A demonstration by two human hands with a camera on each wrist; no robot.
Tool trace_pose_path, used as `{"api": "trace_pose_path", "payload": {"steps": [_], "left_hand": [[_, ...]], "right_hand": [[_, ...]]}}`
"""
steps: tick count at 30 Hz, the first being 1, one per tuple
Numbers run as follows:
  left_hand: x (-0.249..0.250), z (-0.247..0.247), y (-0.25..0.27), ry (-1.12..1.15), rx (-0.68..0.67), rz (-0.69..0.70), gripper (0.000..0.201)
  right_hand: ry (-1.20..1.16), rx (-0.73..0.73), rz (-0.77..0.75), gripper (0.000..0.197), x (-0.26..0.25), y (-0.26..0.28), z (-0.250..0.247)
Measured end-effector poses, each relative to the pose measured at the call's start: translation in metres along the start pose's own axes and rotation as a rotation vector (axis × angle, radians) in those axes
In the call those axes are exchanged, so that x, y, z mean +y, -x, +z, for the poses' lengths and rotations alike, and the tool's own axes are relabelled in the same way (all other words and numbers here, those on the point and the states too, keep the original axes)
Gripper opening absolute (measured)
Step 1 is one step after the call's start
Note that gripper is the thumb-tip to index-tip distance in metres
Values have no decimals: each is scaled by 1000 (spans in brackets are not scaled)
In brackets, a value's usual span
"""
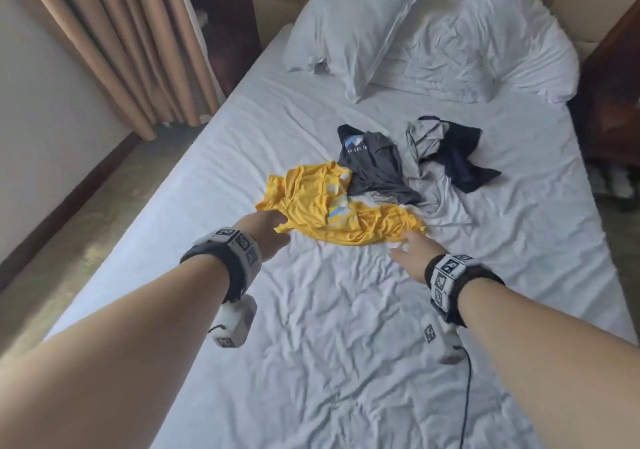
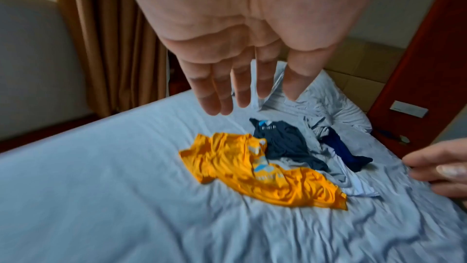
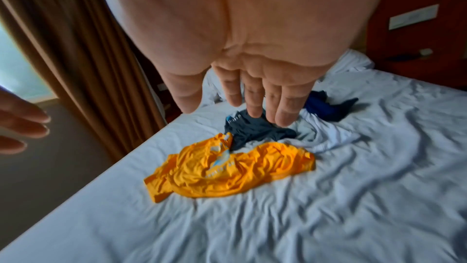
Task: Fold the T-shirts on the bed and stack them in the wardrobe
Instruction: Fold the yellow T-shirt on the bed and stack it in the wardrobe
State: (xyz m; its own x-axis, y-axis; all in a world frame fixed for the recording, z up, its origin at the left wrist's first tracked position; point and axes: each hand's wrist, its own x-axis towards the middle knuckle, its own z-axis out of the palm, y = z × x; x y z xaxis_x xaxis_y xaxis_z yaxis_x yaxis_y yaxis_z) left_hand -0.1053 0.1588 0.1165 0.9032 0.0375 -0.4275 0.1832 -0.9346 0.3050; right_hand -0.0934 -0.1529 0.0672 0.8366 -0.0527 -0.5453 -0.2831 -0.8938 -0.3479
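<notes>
The bed (image 1: 311, 327) is carrying the crumpled yellow T-shirt (image 1: 332, 206) beside a grey T-shirt (image 1: 377, 168) and a half-hidden navy T-shirt (image 1: 457, 158), while the left hand (image 1: 266, 230) and right hand (image 1: 415, 254) are hovering above, blurred, fingers (image 2: 217, 95) spread and holding nothing.

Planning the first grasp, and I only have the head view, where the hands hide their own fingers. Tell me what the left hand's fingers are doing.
Observer: The left hand has its fingers straight and slightly spread, holding nothing.
Operator: Now report the right hand.
Observer: Its fingers are straight too, in the air, clear of the yellow T-shirt.
Operator: Check the right-hand wall.
Observer: A pale switch plate sits on the red-brown panel.
</notes>
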Motion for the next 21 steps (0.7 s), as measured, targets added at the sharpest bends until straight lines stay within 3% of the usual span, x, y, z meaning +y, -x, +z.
{"api": "trace_pose_path", "payload": {"steps": [6, 9, 11, 15, 18, 21], "left_hand": [[-7, 94, -56, 67, -148, 6, 44], [-4, 121, -81, 216, -187, -55, 41], [-3, 137, -102, 494, -163, -174, 36], [-8, 172, -135, 1149, -8, -560, 22], [-4, 196, -153, 1319, 6, -659, 11], [2, 218, -176, 1337, 12, -664, 12]], "right_hand": [[-8, -55, 147, 63, 39, -34, 54], [12, -102, 166, 66, 56, -57, 70], [13, -124, 162, 70, 63, -78, 77], [70, -71, 148, 78, 74, -136, 97], [216, 118, 46, 94, 79, -172, 114], [308, 189, -145, 109, 73, -205, 123]]}}
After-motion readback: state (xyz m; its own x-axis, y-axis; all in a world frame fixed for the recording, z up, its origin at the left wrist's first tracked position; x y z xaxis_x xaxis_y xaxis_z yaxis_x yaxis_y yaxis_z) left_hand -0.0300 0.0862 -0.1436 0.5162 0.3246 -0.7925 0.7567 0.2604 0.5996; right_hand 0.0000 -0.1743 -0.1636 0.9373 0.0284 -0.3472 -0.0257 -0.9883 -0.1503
